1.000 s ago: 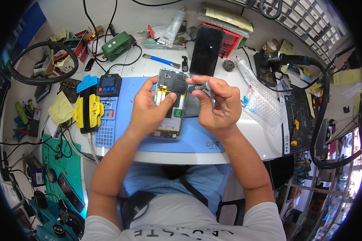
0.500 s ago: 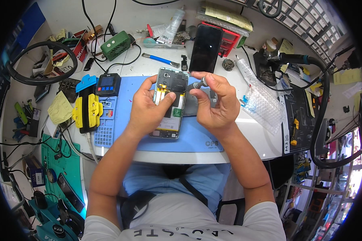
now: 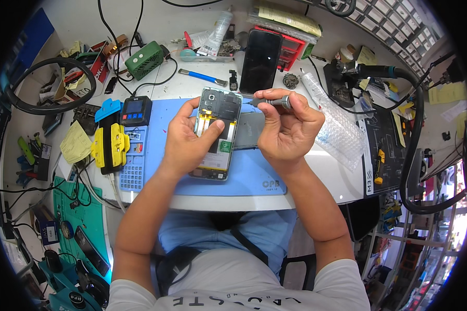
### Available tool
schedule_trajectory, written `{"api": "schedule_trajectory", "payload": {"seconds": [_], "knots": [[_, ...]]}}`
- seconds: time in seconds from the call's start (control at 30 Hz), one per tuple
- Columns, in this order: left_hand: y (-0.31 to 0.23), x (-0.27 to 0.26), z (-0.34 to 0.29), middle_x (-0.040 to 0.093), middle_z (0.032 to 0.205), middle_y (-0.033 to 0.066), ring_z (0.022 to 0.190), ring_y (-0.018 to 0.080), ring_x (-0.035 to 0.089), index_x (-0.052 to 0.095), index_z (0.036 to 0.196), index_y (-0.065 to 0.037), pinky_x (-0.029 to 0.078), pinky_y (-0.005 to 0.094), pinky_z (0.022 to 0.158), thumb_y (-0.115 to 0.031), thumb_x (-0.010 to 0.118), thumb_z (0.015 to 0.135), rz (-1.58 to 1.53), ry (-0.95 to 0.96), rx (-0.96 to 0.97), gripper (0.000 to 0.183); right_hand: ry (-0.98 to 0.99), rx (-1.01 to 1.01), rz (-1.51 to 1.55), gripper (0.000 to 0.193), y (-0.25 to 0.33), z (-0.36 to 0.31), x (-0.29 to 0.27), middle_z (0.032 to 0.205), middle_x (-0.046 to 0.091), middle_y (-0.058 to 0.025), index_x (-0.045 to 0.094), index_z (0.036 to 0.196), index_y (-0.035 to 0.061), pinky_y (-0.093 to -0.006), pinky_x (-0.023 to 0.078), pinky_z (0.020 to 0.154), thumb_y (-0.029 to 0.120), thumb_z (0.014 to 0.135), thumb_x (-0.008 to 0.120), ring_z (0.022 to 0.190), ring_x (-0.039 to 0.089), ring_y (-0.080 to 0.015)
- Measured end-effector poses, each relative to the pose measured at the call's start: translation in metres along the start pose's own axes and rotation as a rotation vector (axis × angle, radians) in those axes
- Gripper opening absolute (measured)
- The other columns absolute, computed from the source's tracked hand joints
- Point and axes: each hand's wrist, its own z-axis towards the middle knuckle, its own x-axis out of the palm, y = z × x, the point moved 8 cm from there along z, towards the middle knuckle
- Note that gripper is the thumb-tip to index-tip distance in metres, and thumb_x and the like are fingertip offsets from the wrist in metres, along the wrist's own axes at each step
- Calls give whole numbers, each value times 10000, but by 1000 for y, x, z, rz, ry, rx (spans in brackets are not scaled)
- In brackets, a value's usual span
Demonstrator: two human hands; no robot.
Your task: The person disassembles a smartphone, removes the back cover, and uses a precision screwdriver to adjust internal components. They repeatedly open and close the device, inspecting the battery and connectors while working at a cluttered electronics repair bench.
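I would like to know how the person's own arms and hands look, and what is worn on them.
The left hand and right hand are ungloved. Pale grey, short, loose sleeves cover the upper arms only partly; nothing worn shows on the forearms.

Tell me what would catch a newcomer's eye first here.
The opened phone, held by the left hand over the blue mat at the centre, would likely draw the eye first. Just right of it, the right hand pinches a grey screwdriver-like tool pointing toward that phone. Then come the bright yellow clamp at the mat's left edge and the black-screened phone beyond the mat.
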Motion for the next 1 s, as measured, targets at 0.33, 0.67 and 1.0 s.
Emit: {"api": "schedule_trajectory", "payload": {"seconds": [0.33,0.67,1.0], "knots": [[-3,4,-1,754,1063,126,925,116,725,476,1383,62,587,255,777,18,686,968,4,26,5,468,-25,-9,16,512,-3,-1,0,1144,618,-227,378,1300,14,-320,641,823,-208,916,634,1006,727,-289],[-1,3,-2,751,1078,131,951,120,722,464,1403,71,586,255,802,26,680,967,12,34,18,488,60,-106,-256,411,14,7,-5,1053,715,-178,587,1201,12,-317,622,775,-134,859,762,961,755,-274],[-1,4,-2,744,1086,138,954,130,725,458,1404,75,595,265,810,42,670,964,6,38,6,489,35,-37,-262,419,6,4,-8,1056,715,-182,587,1166,18,-321,631,785,-139,831,782,1037,754,-292]]}}
